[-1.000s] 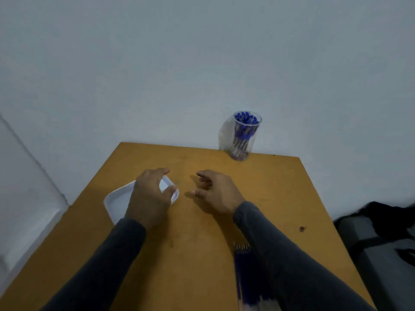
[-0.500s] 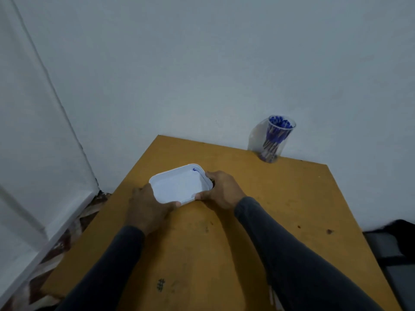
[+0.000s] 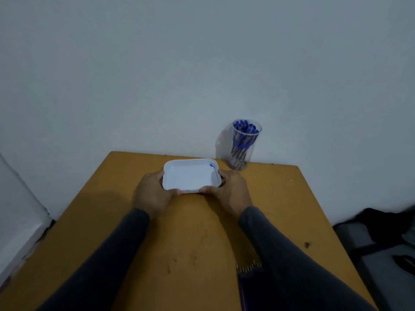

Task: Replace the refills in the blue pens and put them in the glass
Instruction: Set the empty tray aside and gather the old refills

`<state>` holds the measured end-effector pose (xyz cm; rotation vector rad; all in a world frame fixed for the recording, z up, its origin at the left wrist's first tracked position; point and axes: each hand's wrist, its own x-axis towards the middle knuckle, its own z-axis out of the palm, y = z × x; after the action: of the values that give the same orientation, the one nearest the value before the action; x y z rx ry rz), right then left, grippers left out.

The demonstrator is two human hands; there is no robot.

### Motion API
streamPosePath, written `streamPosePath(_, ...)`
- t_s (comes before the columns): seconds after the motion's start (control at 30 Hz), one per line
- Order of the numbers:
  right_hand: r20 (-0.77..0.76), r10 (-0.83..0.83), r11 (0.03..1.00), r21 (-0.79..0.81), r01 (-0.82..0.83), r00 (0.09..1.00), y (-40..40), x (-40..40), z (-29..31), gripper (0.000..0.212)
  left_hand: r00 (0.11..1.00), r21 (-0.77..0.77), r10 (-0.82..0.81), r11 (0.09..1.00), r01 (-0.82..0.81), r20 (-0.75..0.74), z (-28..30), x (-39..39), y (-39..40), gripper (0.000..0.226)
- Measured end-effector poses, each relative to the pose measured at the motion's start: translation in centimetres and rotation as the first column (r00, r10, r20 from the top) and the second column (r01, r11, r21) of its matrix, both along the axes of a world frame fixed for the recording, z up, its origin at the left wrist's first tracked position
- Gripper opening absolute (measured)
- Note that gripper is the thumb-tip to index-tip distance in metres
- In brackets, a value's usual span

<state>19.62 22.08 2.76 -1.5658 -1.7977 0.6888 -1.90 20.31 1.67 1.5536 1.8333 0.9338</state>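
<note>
Blue pens (image 3: 242, 140) fill the clear glass (image 3: 243, 151); both hands' fingers (image 3: 222, 173) grip a smooth, rounded-rectangular white tray (image 3: 190, 169).

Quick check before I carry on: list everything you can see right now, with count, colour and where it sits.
glass: one, clear, upright at the table's far edge, near the wall.
blue pens: a bunch, too many to count, blue caps up, standing in the glass.
tray: one, white, shallow, with a small blue mark in its far right corner, far middle of the table, held at both ends.
refills: a bundle, dark with metal tips, near edge, partly hidden under the right sleeve.
table: one, orange-brown wood, against the wall.
bag: dark, off the table at right.
left hand: grips the tray's left end.
right hand: grips the tray's right end.
</note>
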Motion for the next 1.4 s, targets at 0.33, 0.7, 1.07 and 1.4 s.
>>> streamPosePath(0.33, 0.036, -0.086, 0.996, 0.033, 0.085, 0.996, 4.0, 2.0, -1.5, 0.062, 0.996, 0.008, -0.079, 0.997, 0.079, 0.042, -0.2, 1.5, 6.2, 0.065)
streamPosePath(0.7, 0.127, -0.145, 0.989, 0.018, 0.144, 0.981, 5.2, 1.5, -2.2, 0.083, 0.995, 0.039, -0.087, 0.996, 0.085, 0.039, -0.9, 1.5, 7.0, 0.062)
streamPosePath(1.07, 0.220, -0.155, 0.983, -0.060, 0.171, 0.963, -0.6, 2.5, -0.4, 0.072, 0.995, -0.111, -0.013, 0.994, 0.002, -0.098, 0.6, 2.4, -0.3, 0.084)
streamPosePath(1.4, 0.404, -0.091, 0.980, -0.127, 0.154, 0.910, -14.7, 6.1, -0.4, 0.052, 0.940, -0.209, -0.308, 0.938, 0.275, -0.147, 0.9, 6.8, -15.3, 0.066)
